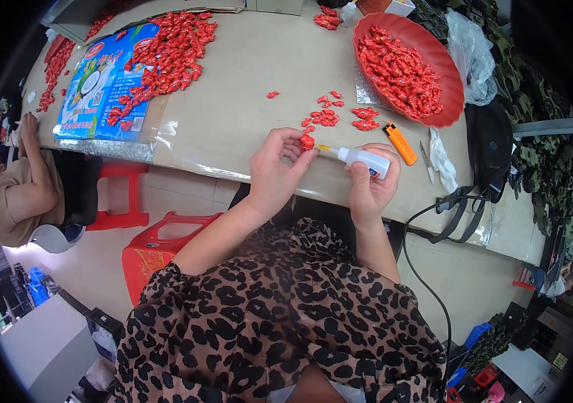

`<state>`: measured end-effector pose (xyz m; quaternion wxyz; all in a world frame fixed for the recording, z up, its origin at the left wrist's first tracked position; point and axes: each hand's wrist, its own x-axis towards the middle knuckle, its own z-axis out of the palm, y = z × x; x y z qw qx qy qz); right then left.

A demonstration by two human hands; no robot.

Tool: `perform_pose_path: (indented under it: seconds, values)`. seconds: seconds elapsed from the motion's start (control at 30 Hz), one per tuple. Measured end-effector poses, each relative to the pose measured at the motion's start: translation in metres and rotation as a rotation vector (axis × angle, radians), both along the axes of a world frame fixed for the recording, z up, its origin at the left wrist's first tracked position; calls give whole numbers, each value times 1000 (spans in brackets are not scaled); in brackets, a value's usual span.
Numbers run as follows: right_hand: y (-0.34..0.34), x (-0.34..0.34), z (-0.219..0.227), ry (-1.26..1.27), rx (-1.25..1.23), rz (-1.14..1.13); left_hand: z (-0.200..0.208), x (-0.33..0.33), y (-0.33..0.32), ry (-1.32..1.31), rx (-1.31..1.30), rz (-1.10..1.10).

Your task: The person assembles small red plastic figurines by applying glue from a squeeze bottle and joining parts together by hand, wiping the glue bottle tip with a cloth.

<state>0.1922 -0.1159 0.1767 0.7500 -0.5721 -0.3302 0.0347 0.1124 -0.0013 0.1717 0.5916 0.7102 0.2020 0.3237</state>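
Between the fingertips of my left hand [278, 163] is a small red ornament piece [307, 142], too small to make out its exact shape. My right hand [374, 185] grips a white glue bottle [365, 162] tilted sideways, its yellowish nozzle pointing left at the red piece. Just beyond my hands lie a loose group of small red pieces [325, 118] and a few larger red clusters [366, 119]. An orange lighter [401, 144] rests right of the bottle, beside slim metal tweezers [427, 162] and a crumpled white tissue [442, 161].
A red scalloped bowl [456, 87] full of red pieces stands at the far right. Many more red pieces [178, 50] cover a blue printed sheet [92, 87] at left. A black bag [491, 148] sits on the right edge. Another person [21, 188] sits at left near red stools [145, 252].
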Motion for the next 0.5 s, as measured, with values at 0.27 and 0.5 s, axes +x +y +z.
perform_pose_path:
  seconds: [0.27, 0.5]
  values:
    - [-3, 13, 11, 494, 336, 172, 15, -5, 19, -30, -236, -329]
    - [-4, 16, 20, 626, 365, 213, 3, 0, 31, -141, -748, -603]
